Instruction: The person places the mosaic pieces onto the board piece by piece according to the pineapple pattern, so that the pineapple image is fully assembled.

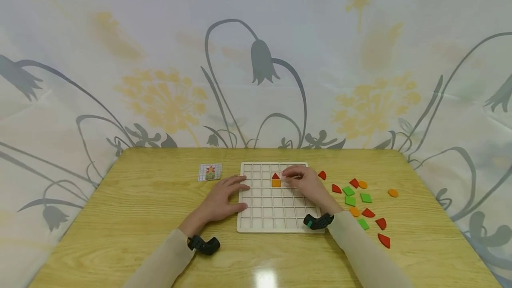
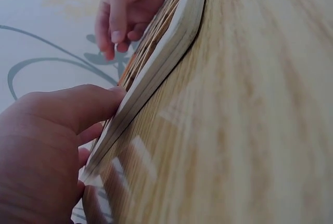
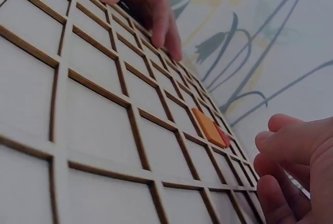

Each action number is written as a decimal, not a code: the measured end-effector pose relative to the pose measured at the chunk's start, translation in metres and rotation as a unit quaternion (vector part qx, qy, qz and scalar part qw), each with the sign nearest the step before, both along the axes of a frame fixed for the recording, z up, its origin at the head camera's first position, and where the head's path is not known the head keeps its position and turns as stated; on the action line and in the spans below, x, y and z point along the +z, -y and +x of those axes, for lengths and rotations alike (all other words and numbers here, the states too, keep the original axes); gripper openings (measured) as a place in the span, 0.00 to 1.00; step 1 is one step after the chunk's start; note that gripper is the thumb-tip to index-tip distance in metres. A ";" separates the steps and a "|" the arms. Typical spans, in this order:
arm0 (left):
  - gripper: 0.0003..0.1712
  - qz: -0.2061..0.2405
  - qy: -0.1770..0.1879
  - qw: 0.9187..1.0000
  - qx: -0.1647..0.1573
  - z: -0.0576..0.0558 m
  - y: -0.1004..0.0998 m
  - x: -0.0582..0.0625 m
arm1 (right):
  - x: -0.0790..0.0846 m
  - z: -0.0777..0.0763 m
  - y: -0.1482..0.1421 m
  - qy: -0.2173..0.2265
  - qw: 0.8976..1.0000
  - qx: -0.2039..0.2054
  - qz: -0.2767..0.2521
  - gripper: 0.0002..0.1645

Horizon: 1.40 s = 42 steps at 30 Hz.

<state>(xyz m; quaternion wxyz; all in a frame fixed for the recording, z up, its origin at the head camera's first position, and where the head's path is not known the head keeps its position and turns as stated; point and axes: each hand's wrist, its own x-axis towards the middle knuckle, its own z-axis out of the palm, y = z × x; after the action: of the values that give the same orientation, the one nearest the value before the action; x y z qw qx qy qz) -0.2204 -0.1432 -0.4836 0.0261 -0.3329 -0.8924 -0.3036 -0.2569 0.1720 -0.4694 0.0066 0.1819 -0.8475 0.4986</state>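
Note:
A white gridded board [image 1: 256, 228] lies on the table. My left hand [image 1: 221, 199] rests at its left edge, fingers spread, with the thumb [image 2: 99, 104] touching the rim in the left wrist view. Within the grid sit an orange square tile [image 1: 276, 183] and, just beyond it, a red triangular tile [image 1: 275, 176]. Over the board, immediately right of these tiles, is my right hand [image 1: 306, 182] with bent fingers [image 3: 286, 140]. Whether a small piece is between its fingertips cannot be made out.
Right of the board lie scattered loose tiles: several red quarter-round ones [image 1: 368, 213], green diamond-like ones [image 1: 350, 201] and orange rounded ones [image 1: 393, 193]. A small pattern card [image 1: 210, 172] with a coloured figure lies to the left. Patterned fabric [image 1: 256, 101] hangs behind the table.

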 end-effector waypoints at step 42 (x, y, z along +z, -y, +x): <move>0.26 0.006 -0.009 1.000 0.000 0.001 -0.001 -0.002 | 0.014 0.036 -0.188 0.030 0.976 -0.112 0.185 0.26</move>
<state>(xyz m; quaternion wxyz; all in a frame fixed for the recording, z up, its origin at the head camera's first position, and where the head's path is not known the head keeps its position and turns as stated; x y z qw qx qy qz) -0.2193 -0.1426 -0.4858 0.0363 -0.3354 -0.8902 -0.3061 -0.2209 0.3599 -0.4554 0.0032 0.0684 -0.9401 0.3341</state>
